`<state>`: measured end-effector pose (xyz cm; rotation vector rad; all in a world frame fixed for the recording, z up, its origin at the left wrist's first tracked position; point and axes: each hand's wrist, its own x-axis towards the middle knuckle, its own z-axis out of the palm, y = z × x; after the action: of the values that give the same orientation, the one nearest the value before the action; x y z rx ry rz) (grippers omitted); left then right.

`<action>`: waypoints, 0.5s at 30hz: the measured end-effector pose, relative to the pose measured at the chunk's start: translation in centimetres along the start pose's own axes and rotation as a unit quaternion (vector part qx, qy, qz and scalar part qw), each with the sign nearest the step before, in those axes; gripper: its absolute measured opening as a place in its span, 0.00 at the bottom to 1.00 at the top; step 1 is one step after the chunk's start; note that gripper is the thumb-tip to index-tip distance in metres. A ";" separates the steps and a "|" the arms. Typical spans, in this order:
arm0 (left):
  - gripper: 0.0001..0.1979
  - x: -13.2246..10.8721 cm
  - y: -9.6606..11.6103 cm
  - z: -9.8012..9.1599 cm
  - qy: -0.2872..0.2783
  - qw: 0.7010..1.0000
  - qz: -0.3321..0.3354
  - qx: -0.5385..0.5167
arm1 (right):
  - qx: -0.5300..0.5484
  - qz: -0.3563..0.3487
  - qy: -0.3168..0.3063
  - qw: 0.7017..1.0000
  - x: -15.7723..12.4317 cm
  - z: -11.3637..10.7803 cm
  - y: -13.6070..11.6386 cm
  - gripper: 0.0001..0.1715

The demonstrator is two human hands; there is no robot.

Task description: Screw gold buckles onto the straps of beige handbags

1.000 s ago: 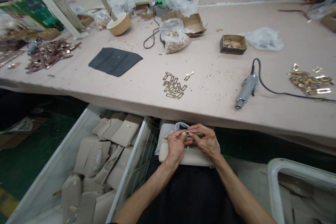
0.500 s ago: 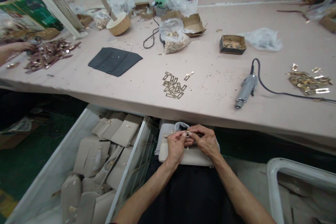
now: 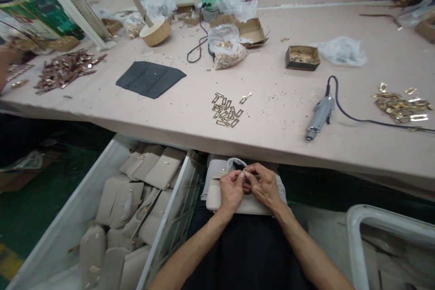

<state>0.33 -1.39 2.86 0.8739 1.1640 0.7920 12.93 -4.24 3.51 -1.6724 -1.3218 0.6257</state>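
A beige bag (image 3: 217,199) lies on my lap, just under the table's front edge. My left hand (image 3: 230,191) and my right hand (image 3: 263,186) meet on top of it, fingers pinched together around a small metal fitting (image 3: 243,175) at the bag's upper edge. Most of the fitting is hidden by my fingertips. A bit of clear plastic (image 3: 236,162) sticks up behind my hands.
Several gold buckles (image 3: 226,110) lie on the pink table (image 3: 170,113) above my hands. An electric screwdriver (image 3: 319,117) with a black cord lies to the right, more gold parts (image 3: 401,105) beyond it. A white bin (image 3: 68,222) of beige bags stands at my left. Another person's hand (image 3: 7,59) is at the far left.
My hands have stayed on the bag, fingers shifting slightly around the fitting. The other person's hand at the far left has drawn back from the brown pile.
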 end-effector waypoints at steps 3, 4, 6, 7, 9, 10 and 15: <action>0.14 -0.5 0.2 -0.3 -0.006 0.999 0.005 0.035 | 0.014 0.018 -0.016 1.000 -0.4 0.0 0.1 0.06; 0.14 -0.7 0.3 -0.4 -0.006 0.999 0.010 0.047 | 0.022 0.029 -0.021 0.999 -0.6 0.0 0.1 0.06; 0.13 -1.0 0.5 -0.5 -0.009 0.998 0.017 0.066 | 0.038 0.056 -0.027 0.997 -0.8 0.0 0.0 0.06; 0.13 -1.1 0.6 -0.5 -0.010 0.997 0.016 0.072 | 0.046 0.071 -0.030 0.996 -0.8 -0.1 0.0 0.06; 0.13 -1.2 0.7 -0.5 -0.010 0.997 0.010 0.079 | 0.066 0.098 -0.038 0.992 -0.9 -0.2 -0.1 0.05; 0.14 -1.3 0.8 -0.4 -0.009 0.996 0.007 0.083 | 0.076 0.109 -0.044 0.990 -0.9 -0.3 -0.2 0.05; 0.14 -1.3 0.3 -0.3 -0.005 0.994 0.013 0.107 | 0.162 0.129 -0.047 0.977 -0.8 -0.6 0.1 0.10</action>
<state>-0.28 -2.35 3.69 1.0705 1.2464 0.6908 13.20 -5.22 3.57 -1.5677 -1.0066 1.0272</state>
